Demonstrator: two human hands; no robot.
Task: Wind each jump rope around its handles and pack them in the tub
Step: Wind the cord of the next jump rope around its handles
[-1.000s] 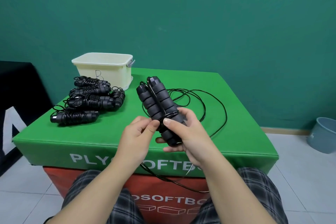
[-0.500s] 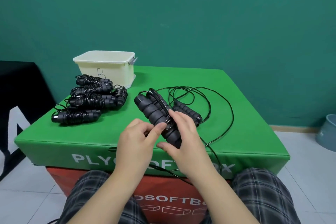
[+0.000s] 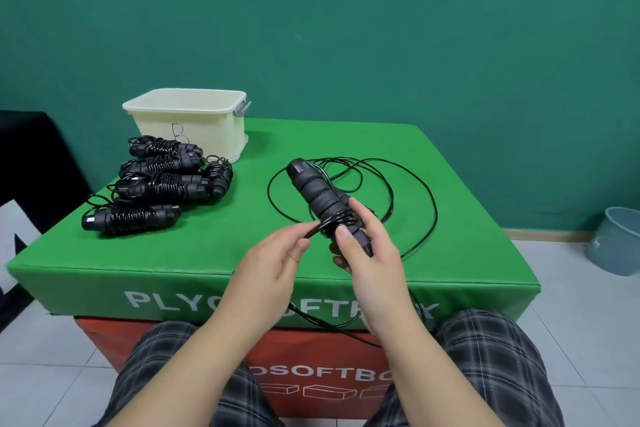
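Observation:
My right hand (image 3: 369,251) grips the lower end of a pair of black foam jump-rope handles (image 3: 317,194), held together and pointing away from me. A few turns of thin black cord wrap them just above my thumb. My left hand (image 3: 277,258) pinches the cord close to the handles. The loose cord (image 3: 408,184) lies in wide loops on the green box top, and a stretch hangs over the front edge. Several wound jump ropes (image 3: 156,187) lie in a pile at the left. Behind them stands the cream tub (image 3: 194,121); its inside is hidden.
The work surface is a green padded plyo box (image 3: 467,218) on a red one, with my knees against its front. A grey-blue bucket (image 3: 616,239) stands on the tiled floor at the right. A black padded object sits at the far left.
The handles swung from upright down toward the box top. My left hand moved the cord round them, adding turns, and now pulls it out to the left.

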